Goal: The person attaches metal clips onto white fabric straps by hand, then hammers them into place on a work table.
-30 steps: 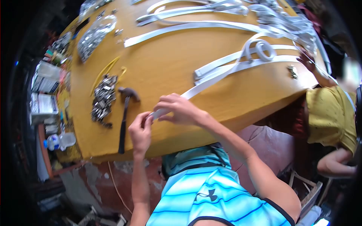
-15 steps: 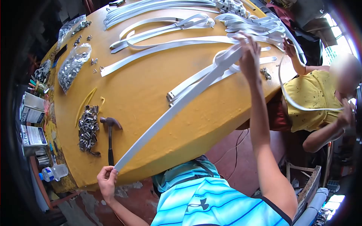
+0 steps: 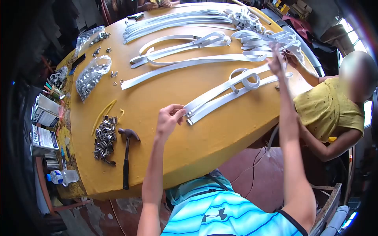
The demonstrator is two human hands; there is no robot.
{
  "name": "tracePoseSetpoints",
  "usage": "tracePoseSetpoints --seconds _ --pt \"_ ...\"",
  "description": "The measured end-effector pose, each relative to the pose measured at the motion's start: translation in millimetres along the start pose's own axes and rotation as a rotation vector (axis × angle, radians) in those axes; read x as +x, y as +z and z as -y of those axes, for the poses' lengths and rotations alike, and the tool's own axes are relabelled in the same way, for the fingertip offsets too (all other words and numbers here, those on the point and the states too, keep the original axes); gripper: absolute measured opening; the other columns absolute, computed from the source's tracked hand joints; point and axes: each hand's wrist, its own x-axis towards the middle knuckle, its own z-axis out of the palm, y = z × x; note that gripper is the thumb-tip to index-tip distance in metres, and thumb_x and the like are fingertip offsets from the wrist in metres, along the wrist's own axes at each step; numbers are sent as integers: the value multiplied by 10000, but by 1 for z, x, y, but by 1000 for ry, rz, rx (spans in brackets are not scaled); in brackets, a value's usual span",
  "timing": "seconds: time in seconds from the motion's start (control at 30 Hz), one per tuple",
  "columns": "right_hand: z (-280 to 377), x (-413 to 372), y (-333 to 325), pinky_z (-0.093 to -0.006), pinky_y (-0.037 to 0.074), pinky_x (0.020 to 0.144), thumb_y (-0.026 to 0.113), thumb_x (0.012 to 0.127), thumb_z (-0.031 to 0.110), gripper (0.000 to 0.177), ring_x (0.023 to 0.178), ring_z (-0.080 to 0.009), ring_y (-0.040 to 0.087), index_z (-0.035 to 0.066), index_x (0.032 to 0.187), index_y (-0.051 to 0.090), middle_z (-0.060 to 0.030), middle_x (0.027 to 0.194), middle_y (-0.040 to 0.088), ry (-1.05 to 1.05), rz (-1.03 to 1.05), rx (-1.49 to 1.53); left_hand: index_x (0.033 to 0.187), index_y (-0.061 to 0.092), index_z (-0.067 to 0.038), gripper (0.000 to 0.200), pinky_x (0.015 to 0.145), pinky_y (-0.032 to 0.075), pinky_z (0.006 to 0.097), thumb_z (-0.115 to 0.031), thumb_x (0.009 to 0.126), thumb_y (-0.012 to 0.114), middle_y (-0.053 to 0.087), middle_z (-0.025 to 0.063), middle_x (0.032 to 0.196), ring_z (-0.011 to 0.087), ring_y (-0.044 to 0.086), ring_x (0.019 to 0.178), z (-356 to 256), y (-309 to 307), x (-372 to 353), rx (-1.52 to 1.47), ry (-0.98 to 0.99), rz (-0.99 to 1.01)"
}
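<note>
left hand (image 3: 168, 118): mid-frame, arm reaching up from bottom edge, pinched on white strap (image 3: 210, 94) end; right hand (image 3: 277, 65): upper right, arm outstretched, blurred, can't tell grip

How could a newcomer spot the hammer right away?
Find the big yellow table, then the heap of small metal pieces on its left side. The hammer lies just right of that heap; its long, dark handle sets it apart from those short, silvery pieces.
</note>
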Motion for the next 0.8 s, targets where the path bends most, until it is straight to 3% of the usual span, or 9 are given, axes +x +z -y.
tracePoseSetpoints --seconds 0.07,0.1,0.13,0.27,0.33,0.47,0.57,0.63,0.8 --pt "60 -45 21 -407 392 1103 713 830 68 534 1271 -375 539 -54 1321 543 -266 1309 588 229 21 338 1042 654 93 201 536 486 235 -72 927 667 678 90 816 94 602 617 13 5 14 42 -77 65" --pt "89 -74 32 -386 468 1011 706 851 86 384 1156 -324 630 -37 1209 640 -236 1212 656 224 -32 438 1042 654 93 201 536 486 235 -72 927 667 678 90 816 94 602 617 11 7 17 53 -80 71" --pt "154 -84 0 -354 511 911 690 875 83 268 1021 -250 682 -3 1128 701 -192 1133 703 381 110 489 1050 649 89 209 533 487 231 -80 928 670 678 86 811 93 602 609 9 8 18 53 -86 44" --pt "270 -132 -25 -292 539 788 682 907 52 171 835 -174 701 37 1069 735 -122 992 746 408 124 797 1071 653 71 242 523 488 240 -105 909 693 688 89 788 93 607 589 18 16 35 78 -28 -2" --pt "297 -123 -49 -271 543 783 676 862 -38 268 812 -136 682 48 1112 722 -77 1002 749 285 196 903 1079 653 61 247 523 488 236 -114 910 696 690 88 810 92 611 595 17 18 39 189 -32 -10" --pt "355 -83 -132 -339 548 749 695 810 -7 321 837 -209 693 54 1124 716 -94 1018 732 -120 150 1104 1105 652 36 270 508 464 218 -182 947 671 685 73 864 72 587 595 27 15 29 266 -3 -120" --pt "404 -62 -163 -366 503 742 533 966 229 339 819 -280 628 -9 1156 682 -136 1055 677 -470 -25 1669 1086 650 45 269 494 436 204 -201 979 631 666 52 840 49 549 579 31 6 17 184 -44 -207" --pt "468 -65 -164 -377 484 783 556 998 219 267 864 -303 610 -12 1095 645 -158 996 644 -413 -215 2415 1081 645 50 245 486 422 194 -175 989 611 645 32 805 40 551 588 41 -1 14 193 57 -225" --pt "492 -77 -163 -375 482 792 559 996 214 259 871 -299 609 -12 1090 644 -157 997 642 -370 -171 2494 960 706 13 115 581 496 270 -71 935 631 657 76 870 117 617 630 54 5 11 428 274 -290"
